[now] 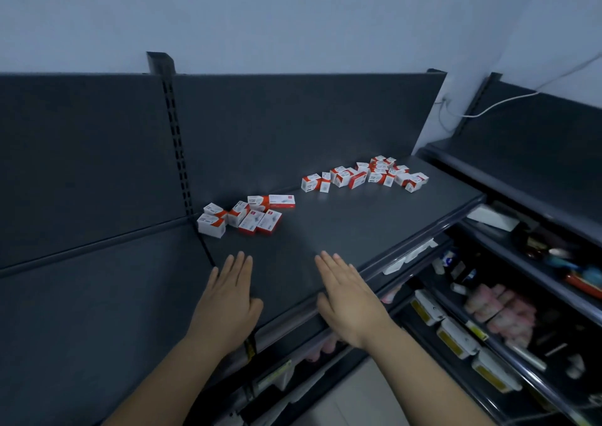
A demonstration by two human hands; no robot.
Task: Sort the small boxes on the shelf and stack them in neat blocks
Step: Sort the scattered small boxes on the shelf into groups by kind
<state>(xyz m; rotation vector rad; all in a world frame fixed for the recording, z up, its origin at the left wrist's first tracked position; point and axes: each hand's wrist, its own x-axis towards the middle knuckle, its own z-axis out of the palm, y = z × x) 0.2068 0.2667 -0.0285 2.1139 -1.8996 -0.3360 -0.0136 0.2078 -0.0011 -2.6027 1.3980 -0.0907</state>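
Lying in two loose clusters on the shelf [342, 227], small boxes [250, 217] point their long axes every which way; left hand [228, 298] and right hand [350, 302] are flat, fingers straight, holding nothing.

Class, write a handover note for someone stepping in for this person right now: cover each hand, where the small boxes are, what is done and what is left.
Left hand: open, fingers straight, holding nothing, at the front of the shelf.
Right hand: the same, beside it over the front edge.
Boxes: a left cluster at the shelf's back left corner, and a larger right cluster towards the back right. Both lie jumbled at mixed angles.
Done: nothing neatly stacked yet.
Left: sort both clusters and build neat blocks.
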